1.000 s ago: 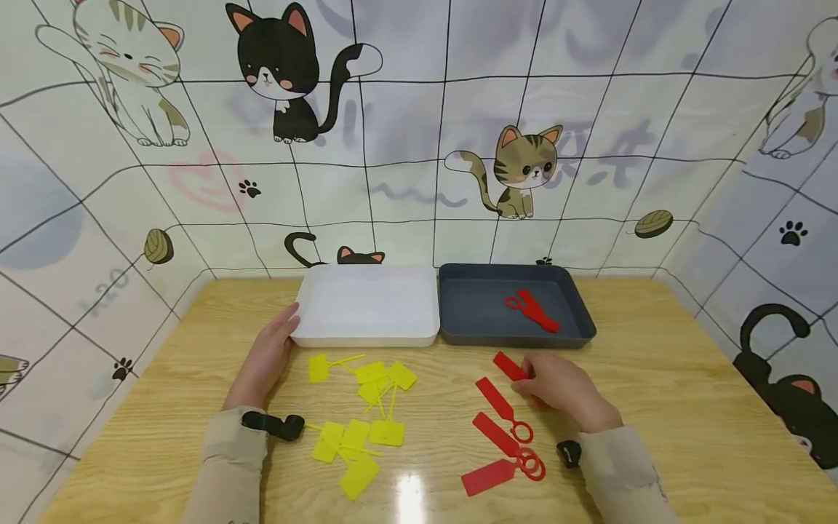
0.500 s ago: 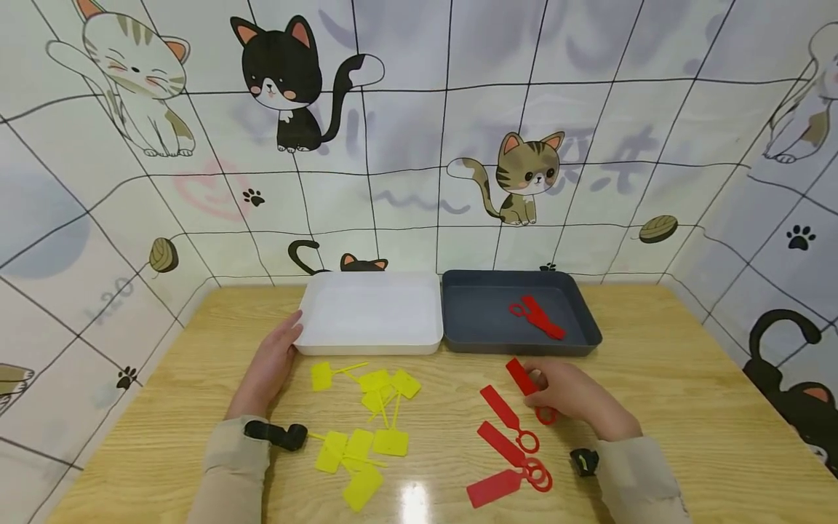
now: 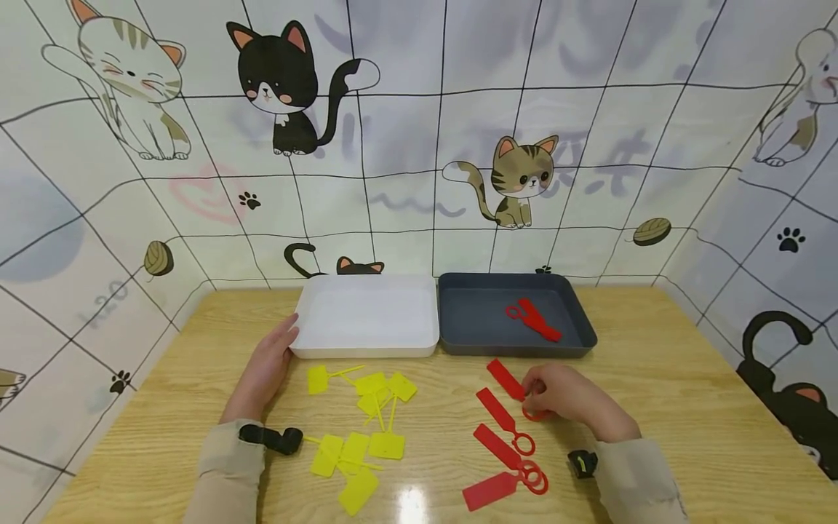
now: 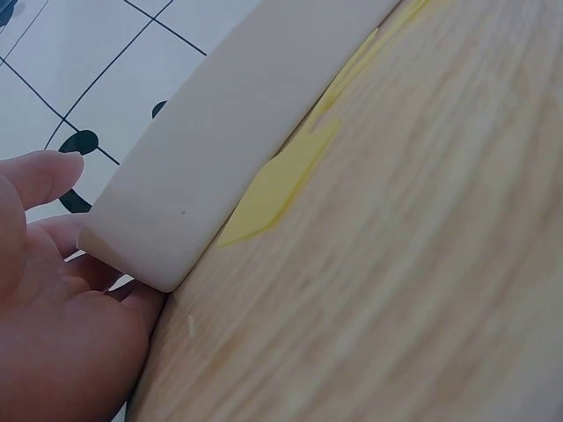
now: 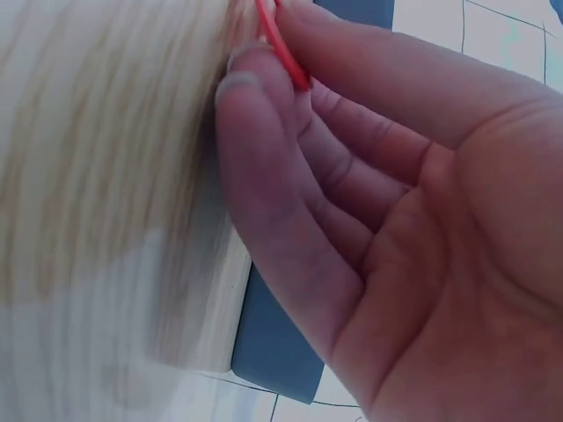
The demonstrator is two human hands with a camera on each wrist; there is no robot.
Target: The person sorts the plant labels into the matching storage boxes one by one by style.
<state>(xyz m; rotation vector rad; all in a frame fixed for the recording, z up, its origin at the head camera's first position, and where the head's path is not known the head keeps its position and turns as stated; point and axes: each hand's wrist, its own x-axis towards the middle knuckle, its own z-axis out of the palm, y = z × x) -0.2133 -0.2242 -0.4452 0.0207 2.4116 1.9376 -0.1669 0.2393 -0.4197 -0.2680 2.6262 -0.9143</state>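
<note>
My right hand is low over the table in front of the dark tray. Its thumb and fingertips pinch a red ring tag near the ring end; in the right wrist view a red edge shows between them. Below it on the table lie several more red ring tags, and others are in the dark tray. With its fingers touching the left side of the white tray, my left hand stays at that corner. Several yellow tags with thin tails lie in front of the white tray.
Both trays stand side by side near the back of the wooden table. A cat-patterned cloth hangs close behind and along the sides. Black cameras are strapped to both wrists.
The right hand has shifted its grip from the middle of the red tag down to its ring end. The left hand stays at the white tray.
</note>
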